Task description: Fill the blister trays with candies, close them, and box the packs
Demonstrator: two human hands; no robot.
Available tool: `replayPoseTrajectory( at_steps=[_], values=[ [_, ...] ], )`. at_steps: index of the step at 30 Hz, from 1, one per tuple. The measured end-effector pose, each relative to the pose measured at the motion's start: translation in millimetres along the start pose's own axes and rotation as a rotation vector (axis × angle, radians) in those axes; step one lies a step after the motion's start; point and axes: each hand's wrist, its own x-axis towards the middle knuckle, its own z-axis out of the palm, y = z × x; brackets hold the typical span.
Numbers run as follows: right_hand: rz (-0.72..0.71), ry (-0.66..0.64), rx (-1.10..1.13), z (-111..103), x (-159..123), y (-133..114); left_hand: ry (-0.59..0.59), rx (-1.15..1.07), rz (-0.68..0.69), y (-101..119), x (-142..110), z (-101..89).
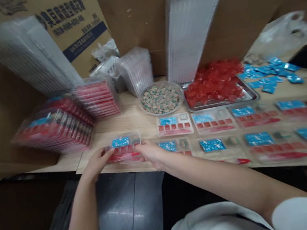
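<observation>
Both my hands grip a clear plastic tray (126, 148) near the table's front edge. It holds a blue packet (120, 142), red pieces and a red pen-like stick. My left hand (98, 162) is closed on the tray's left end. At its right end my right hand (151, 152) is closed too, its fingertips blurred. Just right of that hand lies another filled tray (185, 141), partly hidden by my forearm. Behind it sits a similar tray (174, 125) with a blue packet, a row of red squares and a small greenish square.
Stacked filled trays (55, 127) stand at the left. At the back are tall stacks of clear trays (189, 30), a round bowl (182, 98) of small greenish squares, and a metal tray (251, 92) heaped with red pieces. Blue packets (267, 72) lie loose at the right.
</observation>
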Motion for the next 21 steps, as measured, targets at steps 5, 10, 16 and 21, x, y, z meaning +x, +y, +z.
replayPoseTrajectory(
  at_steps=[5, 10, 16, 21],
  values=[
    [-0.216, -0.004, -0.073, -38.1, -52.4, 4.1, 0.027, -0.123, 0.007, 24.8, -34.7, 9.0],
    [-0.228, 0.081, -0.100, -104.1, -107.9, 26.7, 0.016, -0.107, 0.091, 48.1, -57.1, 78.2],
    [-0.207, 0.177, -0.005, -132.9, -111.3, 55.2, -0.090, -0.076, 0.105, 57.1, -60.1, 136.9],
    [-0.192, 0.201, 0.110, -128.5, -98.9, 58.6, -0.054, -0.093, 0.141, 59.8, -75.0, 133.9]
  ],
)
